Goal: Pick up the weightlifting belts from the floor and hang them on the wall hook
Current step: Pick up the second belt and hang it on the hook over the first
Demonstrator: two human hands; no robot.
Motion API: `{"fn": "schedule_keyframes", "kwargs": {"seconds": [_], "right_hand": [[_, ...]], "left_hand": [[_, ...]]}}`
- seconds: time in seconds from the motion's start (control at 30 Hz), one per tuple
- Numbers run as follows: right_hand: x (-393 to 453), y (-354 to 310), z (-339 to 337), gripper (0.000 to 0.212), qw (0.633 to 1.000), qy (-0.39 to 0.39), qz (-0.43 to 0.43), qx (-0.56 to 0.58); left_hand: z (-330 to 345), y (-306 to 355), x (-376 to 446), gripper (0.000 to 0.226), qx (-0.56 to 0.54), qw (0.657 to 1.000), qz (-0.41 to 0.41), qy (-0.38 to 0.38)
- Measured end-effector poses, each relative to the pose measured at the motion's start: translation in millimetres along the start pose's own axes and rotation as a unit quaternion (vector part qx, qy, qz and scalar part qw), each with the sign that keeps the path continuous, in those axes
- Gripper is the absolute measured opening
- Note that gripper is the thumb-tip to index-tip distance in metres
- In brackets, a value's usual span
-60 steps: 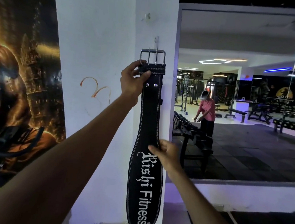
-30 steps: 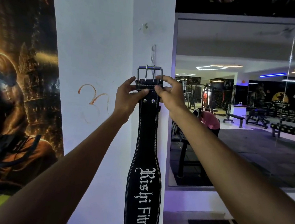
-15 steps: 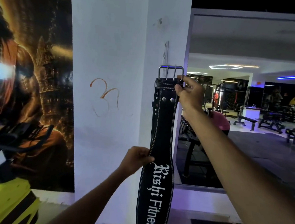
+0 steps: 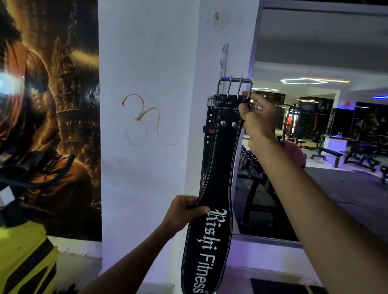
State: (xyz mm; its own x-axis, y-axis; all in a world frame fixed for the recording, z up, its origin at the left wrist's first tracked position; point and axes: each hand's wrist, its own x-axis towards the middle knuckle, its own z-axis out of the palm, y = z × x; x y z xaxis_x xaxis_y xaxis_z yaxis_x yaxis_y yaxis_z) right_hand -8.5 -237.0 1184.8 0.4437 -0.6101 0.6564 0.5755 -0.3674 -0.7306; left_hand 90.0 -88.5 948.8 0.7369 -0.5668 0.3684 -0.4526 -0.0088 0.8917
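At pillar (image 4: 163, 51) | R hand (image 4: 258, 116) grip still pinching belt (image 4: 219, 172) top | L hand (image 4: 183, 212) grip still on mid-edge

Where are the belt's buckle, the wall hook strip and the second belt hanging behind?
buckle (image 4: 234, 87): head view, on the metal frame's top, between the two prongs.
wall hook strip (image 4: 223, 58): head view, on the thin metal strip above the buckle.
second belt (image 4: 208, 134): head view, on its studded edge left of the front belt.
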Motion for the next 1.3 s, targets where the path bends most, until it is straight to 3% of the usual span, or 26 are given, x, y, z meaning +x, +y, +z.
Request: {"fn": "schedule_keyframes", "kwargs": {"seconds": [0.1,0.3,0.37,0.5,0.6,0.7,0.77,0.87,0.97,1.17,1.3], "right_hand": [[-1,2,-2,0.041,1.000,0.001,-0.008,0.002],[-2,8,-7,0.037,1.000,-0.003,0.010,-0.016],[-3,9,-8,0.038,1.000,0.003,0.010,-0.015],[-6,10,-9,0.037,1.000,0.003,0.015,-0.008],[-8,14,-7,0.037,0.999,-0.005,0.033,-0.010],[-12,18,-3,0.036,0.999,-0.018,0.048,-0.002],[-15,20,1,0.035,0.998,-0.040,0.054,0.003],[-16,22,5,0.035,0.997,-0.048,0.065,0.007],[-15,20,4,0.034,0.996,-0.042,0.082,0.019],[-18,22,1,0.034,0.993,-0.063,0.101,0.028],[-20,25,3,0.040,0.992,-0.057,0.101,0.040]], "left_hand": [[7,-38,-24,0.029,0.010,0.999,-0.039,-0.019],[1,-39,-17,0.032,0.064,0.995,-0.039,-0.059],[-5,-28,-6,0.046,0.072,0.996,-0.035,-0.046],[-11,28,15,0.045,0.041,0.999,0.021,0.013],[-14,81,39,0.038,0.013,0.989,0.102,0.108],[-18,134,61,0.028,0.017,0.951,0.210,0.228],[-23,164,72,0.025,0.054,0.919,0.282,0.269],[-29,186,83,0.029,0.117,0.917,0.308,0.227],[-33,189,84,0.027,0.083,0.934,0.305,0.166],[-34,186,86,0.031,0.085,0.936,0.298,0.165],[-38,181,91,0.034,0.086,0.952,0.251,0.151]]}}
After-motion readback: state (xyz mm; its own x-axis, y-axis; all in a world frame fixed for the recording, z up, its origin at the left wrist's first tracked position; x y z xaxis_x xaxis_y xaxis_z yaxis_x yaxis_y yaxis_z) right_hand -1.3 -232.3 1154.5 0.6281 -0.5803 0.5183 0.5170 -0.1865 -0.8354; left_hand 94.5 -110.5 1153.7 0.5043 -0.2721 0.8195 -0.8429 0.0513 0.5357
